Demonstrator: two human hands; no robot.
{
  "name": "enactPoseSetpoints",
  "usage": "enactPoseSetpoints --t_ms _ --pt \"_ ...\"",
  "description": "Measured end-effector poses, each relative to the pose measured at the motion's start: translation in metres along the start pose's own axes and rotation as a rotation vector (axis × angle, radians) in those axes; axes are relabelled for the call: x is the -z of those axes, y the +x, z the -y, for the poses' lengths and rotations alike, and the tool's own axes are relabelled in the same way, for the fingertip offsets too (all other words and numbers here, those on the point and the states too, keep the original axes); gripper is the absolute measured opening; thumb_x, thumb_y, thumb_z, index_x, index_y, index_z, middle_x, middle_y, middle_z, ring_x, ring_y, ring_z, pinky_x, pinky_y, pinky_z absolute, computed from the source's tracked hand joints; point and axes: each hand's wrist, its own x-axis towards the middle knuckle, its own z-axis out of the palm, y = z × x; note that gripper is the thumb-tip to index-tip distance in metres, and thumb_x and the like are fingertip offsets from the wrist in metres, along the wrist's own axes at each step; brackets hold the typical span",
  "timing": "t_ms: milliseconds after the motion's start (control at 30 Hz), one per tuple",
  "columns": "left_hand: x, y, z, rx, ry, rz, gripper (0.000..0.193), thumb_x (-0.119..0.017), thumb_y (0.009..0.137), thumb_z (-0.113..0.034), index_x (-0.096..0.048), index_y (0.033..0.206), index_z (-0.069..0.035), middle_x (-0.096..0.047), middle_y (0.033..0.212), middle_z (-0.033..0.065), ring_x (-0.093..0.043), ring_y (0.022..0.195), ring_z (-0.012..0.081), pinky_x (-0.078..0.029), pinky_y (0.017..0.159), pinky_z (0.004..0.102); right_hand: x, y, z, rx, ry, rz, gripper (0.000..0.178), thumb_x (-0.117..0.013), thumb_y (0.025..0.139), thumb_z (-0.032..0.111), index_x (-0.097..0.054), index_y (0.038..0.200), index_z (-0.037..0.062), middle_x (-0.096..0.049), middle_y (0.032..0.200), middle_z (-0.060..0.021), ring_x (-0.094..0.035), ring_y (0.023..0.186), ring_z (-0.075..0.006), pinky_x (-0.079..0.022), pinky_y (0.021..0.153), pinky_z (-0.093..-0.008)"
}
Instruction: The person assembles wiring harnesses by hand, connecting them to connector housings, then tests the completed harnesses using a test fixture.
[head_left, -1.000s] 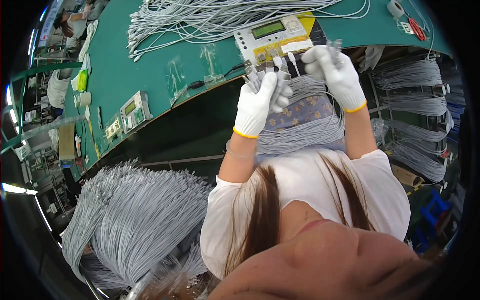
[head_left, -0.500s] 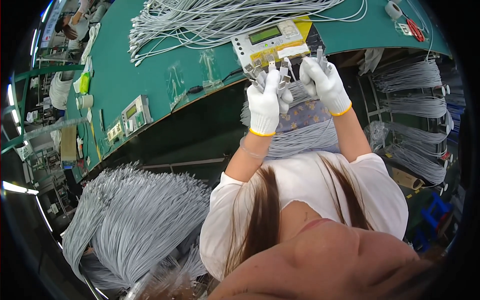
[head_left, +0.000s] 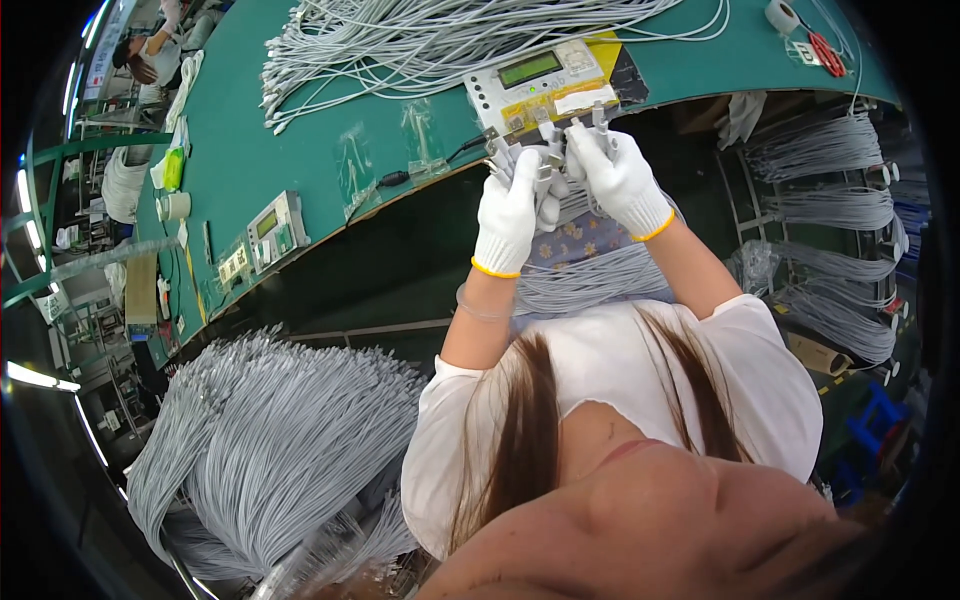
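Left hand: gripping plugs, ends raised, apparently to keep them accessible. Right hand: closed on more plugs, number unclear. Both near the tester, at the bench edge.

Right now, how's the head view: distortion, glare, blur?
Head view: fisheye curves the green tabletop, corners go black; a bright white tube light glares at far left; small grey plugs at the white-gloved left hand show little fine detail.
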Motion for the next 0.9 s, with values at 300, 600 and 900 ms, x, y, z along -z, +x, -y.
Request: enactPoseSetpoints --t_ms 300,600,900 --pt "-0.001 -0.001 -0.001 0.086 -0.089 -0.002 0.037 -0.050 0.097 -0.037 -0.062 0.092 -0.003 -0.060 0.064 0.0041 -0.049 0.045 0.0081 -0.038 0.039 0.0218 0.000 0.006 -0.010 0.043 0.074 0.087 0.036 -0.054 0.095 0.032 -0.061 0.077 0.0011 -0.056 0.063 -0.0015 -0.048 0.056 -0.0093 -0.038 0.053 -0.0249" --pt "-0.014 -0.007 -0.017 -0.024 -0.138 -0.047 0.037 -0.051 0.097 -0.036 -0.061 0.095 0.000 -0.060 0.065 0.0045 -0.051 0.045 0.0087 -0.037 0.039 0.0232 0.055 -0.011 0.032 -0.105 0.137 -0.006 0.036 -0.049 0.098 0.032 -0.058 0.078 0.0038 -0.052 0.063 0.0002 -0.048 0.057 -0.0089 -0.039 0.055 -0.0245" --pt "-0.024 -0.002 0.003 -0.071 -0.107 -0.038 0.035 -0.054 0.096 -0.033 -0.063 0.092 0.000 -0.059 0.061 0.0056 -0.052 0.043 0.0105 -0.038 0.039 0.0228 0.039 -0.001 0.000 0.046 0.836 0.412 0.034 -0.046 0.098 0.033 -0.049 0.078 0.0062 -0.035 0.055 0.0046 -0.031 0.044 -0.0087 -0.028 0.042 -0.0253"
